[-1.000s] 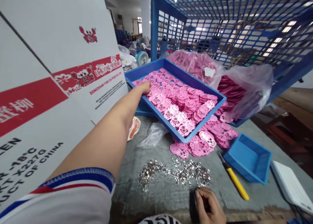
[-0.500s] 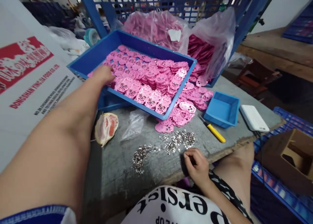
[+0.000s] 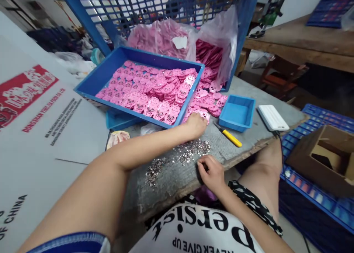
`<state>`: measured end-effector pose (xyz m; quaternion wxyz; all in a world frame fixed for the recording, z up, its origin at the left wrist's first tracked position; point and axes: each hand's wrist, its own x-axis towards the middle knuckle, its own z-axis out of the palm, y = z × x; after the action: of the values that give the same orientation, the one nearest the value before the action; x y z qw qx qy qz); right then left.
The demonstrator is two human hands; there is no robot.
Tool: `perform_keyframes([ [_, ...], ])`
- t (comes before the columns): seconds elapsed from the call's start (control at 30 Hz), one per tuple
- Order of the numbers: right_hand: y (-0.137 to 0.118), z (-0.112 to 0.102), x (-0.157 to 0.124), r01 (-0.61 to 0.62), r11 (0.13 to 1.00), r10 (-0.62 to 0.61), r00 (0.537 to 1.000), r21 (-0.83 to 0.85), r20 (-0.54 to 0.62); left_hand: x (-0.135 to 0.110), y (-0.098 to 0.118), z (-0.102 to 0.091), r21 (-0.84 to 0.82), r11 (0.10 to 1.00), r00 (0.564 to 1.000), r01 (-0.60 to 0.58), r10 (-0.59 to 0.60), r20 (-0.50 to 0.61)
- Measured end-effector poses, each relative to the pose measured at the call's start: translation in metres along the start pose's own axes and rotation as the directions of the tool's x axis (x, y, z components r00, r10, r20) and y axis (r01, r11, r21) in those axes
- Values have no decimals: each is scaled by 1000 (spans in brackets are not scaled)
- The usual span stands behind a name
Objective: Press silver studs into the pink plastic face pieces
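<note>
My left hand [image 3: 196, 126] reaches across the table to the loose pile of flat pink shaped pieces [image 3: 212, 102]. Its fingers are closed at the edge of a pink piece [image 3: 204, 114], their tips partly hidden. My right hand [image 3: 212, 172] rests near the table's front edge, fingers curled; whatever they hold, if anything, is hidden. Small shiny metal bits [image 3: 190, 151] lie scattered between my hands, with another heap [image 3: 153, 172] further left. Behind my left hand, a blue tray [image 3: 141, 116] holds pink pieces in rows and stacks, many bearing small shiny bits.
A yellow-handled tool [image 3: 231, 138] lies beside a small blue bin [image 3: 238, 114]. To their right is a white power bank [image 3: 273, 117] with a cable. Plastic bags of pink pieces [image 3: 160, 39] stand behind the tray, and a printed carton [image 3: 55, 120] rises at the left.
My left hand has left the tray's left side and moved right to the loose pink pile. My right hand stays curled by the metal bits. The view has shifted.
</note>
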<state>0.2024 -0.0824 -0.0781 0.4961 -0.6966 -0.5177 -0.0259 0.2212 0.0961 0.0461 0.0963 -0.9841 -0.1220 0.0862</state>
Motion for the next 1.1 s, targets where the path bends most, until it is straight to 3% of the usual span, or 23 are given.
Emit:
perform_keyframes([
  [0.1, 2, 0, 0, -5, 1000, 5, 1000, 10, 13, 11, -9, 20, -1, 997, 995, 83, -83, 49],
  [0.2, 3, 0, -1, -4, 1000, 4, 1000, 27, 17, 15, -15, 27, -41, 992, 992, 120, -118, 37],
  [0.33, 5, -2, 0, -54, 995, 51, 998, 89, 36, 10, -15, 22, -113, 983, 989, 145, -148, -19],
  [0.43, 9, -6, 1, -165, 964, 163, 986, 209, 27, -9, -12, 13, -225, 973, 983, 48, -86, -160],
  [0.5, 12, -11, 2, -273, 898, 280, 960, 345, 32, -32, -6, 8, -313, 944, 965, -105, 20, -262],
  [0.6, 12, -21, 6, -406, 699, 435, 895, 589, 100, -78, 8, 8, -317, 907, 944, -277, 194, -268],
  [0.7, 4, -34, 7, -521, 549, 412, 849, 654, 331, -122, 24, 18, -258, 913, 938, -314, 257, -232],
  [0.8, -9, -43, 2, -656, 462, 330, 752, 597, 571, -156, 36, 35, -332, 898, 943, -289, 206, -262],
  [0.87, -17, -46, -4, -716, 346, 358, 698, 607, 620, -174, 43, 48, -475, 856, 936, -202, 26, -351],
  [0.93, -26, -46, -11, -736, 221, 423, 664, 640, 617, -187, 55, 60, -704, 706, 868, -77, -301, -396],
  [1.0, -35, -42, -19, -732, 133, 469, 640, 668, 609, -194, 73, 70, -932, 359, 791, -41, -559, -250],
  [1.03, -40, -40, -23, -735, 106, 470, 631, 670, 618, -196, 83, 73, -990, 134, 795, -51, -594, -122],
  [1.1, -47, -33, -30, -759, 106, 436, 616, 642, 656, -195, 102, 76, -957, -287, 856, -26, -501, 127],
])
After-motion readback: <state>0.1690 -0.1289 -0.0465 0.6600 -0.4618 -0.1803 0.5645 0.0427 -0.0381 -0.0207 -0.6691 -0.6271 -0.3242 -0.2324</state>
